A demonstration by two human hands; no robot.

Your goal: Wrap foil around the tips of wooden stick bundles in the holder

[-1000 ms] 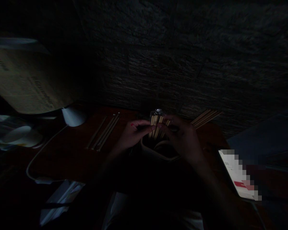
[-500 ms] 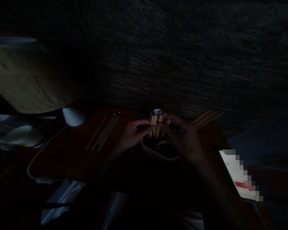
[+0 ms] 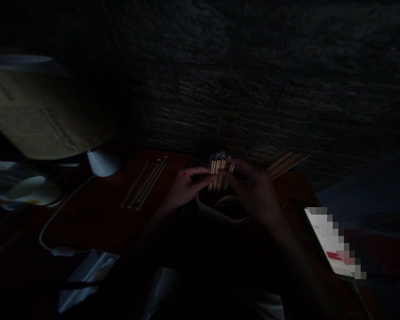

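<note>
1. Pretty dark in here, but the pale sticks (image 3: 213, 169) are easy enough to spot: roughly mid-scene, between both hands, standing close to upright, with shiny clear wrap (image 3: 218, 155) around their tops.
2. Left hand (image 3: 183, 186): its grip is closed on the left side of the bunch, thumb laid across the near side. There's a small red mark on it.
3. Right hand (image 3: 253, 186): also gripping the bunch, thumb pressed on from the right. A couple of sticks lean a bit apart by its fingers.
4. Right below is a dark container (image 3: 208, 211) with a paler rim. The sticks' lower ends drop into shadow at its mouth; can't tell if they're actually inside or just over it.
5. On the table (image 3: 100, 213), left of the hands, a few thin rods (image 3: 146, 184) lie slantwise, one set slightly apart.
6. Far right, just past the right hand, some brown sticks (image 3: 288, 164) fan out near the stone wall (image 3: 200, 89).
7. Near right: a phone (image 3: 326, 242), screen lit, partly pixelated.
8. Far left: a lamp with a printed shade (image 3: 36, 106), white base (image 3: 102, 163) and pale cord (image 3: 47, 222). A whitish cup (image 3: 31, 189) sits near it.
</note>
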